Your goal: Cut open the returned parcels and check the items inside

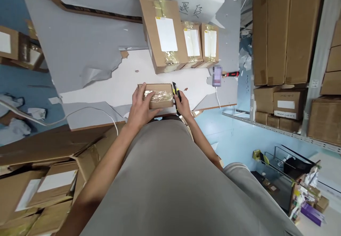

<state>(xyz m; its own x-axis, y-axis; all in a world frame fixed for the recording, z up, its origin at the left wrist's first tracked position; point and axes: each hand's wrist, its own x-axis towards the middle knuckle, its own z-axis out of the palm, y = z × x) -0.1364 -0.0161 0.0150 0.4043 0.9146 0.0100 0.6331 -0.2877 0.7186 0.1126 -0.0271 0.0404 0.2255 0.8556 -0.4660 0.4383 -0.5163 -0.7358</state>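
Observation:
A small cardboard box (161, 104) with clear tape across its top lies at the near edge of the worktable. My left hand (140, 108) grips its left side, the fingers over the top and the thumb along the near side. In my right hand (183, 105) is a box cutter (176, 91), black with yellow parts, held against the box's right end. Whether its blade is out cannot be made out.
Three taped boxes with white labels, the largest being a carton (166, 33), stand beyond my hands. A phone (217, 76) on a cable and a red-black tool (233, 74) lie to the right. Torn grey covering (101, 74) exposes white tabletop. Shelved cartons (287, 33) stand at right.

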